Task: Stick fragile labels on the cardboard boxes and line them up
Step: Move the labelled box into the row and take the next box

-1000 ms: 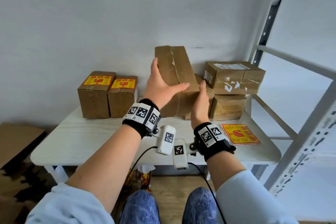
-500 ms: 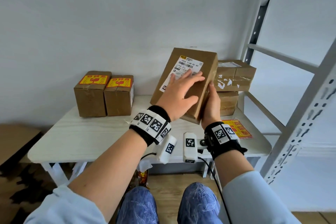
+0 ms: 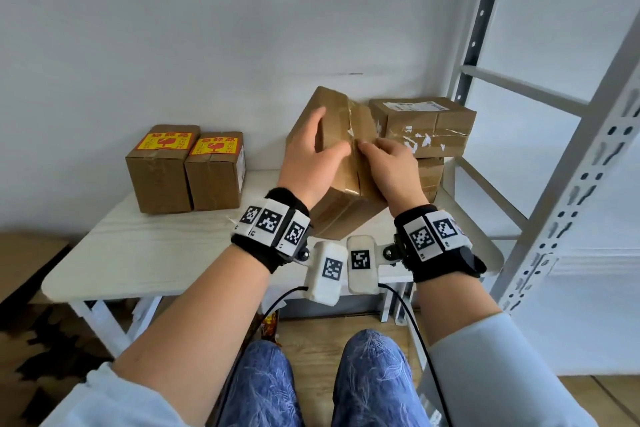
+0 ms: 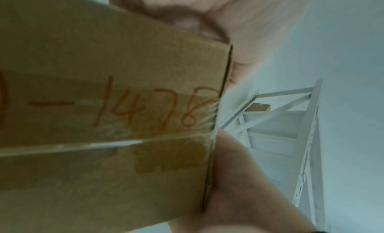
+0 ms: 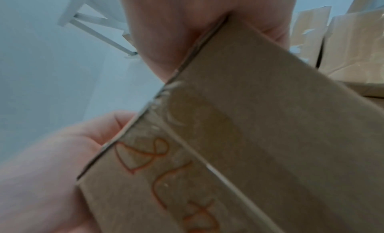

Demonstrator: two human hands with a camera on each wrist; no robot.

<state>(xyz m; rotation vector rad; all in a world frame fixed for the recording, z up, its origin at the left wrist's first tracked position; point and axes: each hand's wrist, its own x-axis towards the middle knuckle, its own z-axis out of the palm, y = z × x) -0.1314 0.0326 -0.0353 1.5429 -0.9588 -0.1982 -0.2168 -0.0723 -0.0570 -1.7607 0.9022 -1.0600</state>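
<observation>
Both hands hold a plain brown cardboard box (image 3: pixel 341 114) tilted over the middle of the white table (image 3: pixel 156 253), its taped seam facing up. My left hand (image 3: pixel 310 158) grips its left side, fingers over the top face. My right hand (image 3: pixel 386 161) grips its right side, fingertips at the tape seam. The left wrist view shows orange handwriting on the box (image 4: pixel 124 121); the same box (image 5: pixel 259 138) fills the right wrist view. Two boxes with yellow-red fragile labels (image 3: pixel 162 166) (image 3: pixel 216 172) stand side by side at the table's back left. Whether the held box's low corner touches the table is unclear.
Two more brown boxes are stacked at the back right, the upper one (image 3: pixel 426 125) with torn white paper, the lower one (image 3: pixel 429 177) partly hidden by my right hand. A grey metal shelf frame (image 3: pixel 554 191) stands close on the right. A wall runs behind the table.
The box has been turned so its shipping-label face is out of sight and the taped seam faces up. It has come lower over the table, and both hands shifted their hold.
</observation>
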